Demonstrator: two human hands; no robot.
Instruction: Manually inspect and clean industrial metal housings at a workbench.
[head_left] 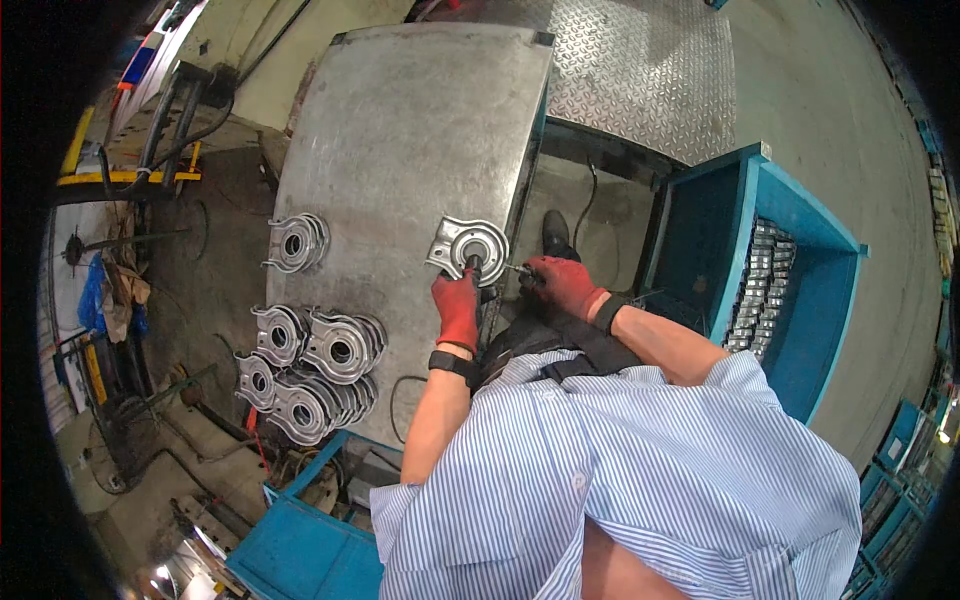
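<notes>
A shiny pressed-metal bracket [441, 238] with a round, ringed middle lies at the right edge of the steel-topped table [410, 130]. My left hand [457, 308], in a red glove with dark fingers, grips its near side, fingertips at the centre hole. Just right of the bracket, my right hand [565, 287], gloved alike, is closed around a slim tool [519, 268] whose thin metal tip points toward the bracket's rim. Its kind is too small to make out, and my fingers hide most of it.
Stacks of similar brackets [340, 347] stand on the table's left side, with a smaller stack [297, 243] farther back. On the right is a blue metal bin [815, 300] holding rows of metal parts [765, 285]. A blue metal frame [300, 545] stands at lower left.
</notes>
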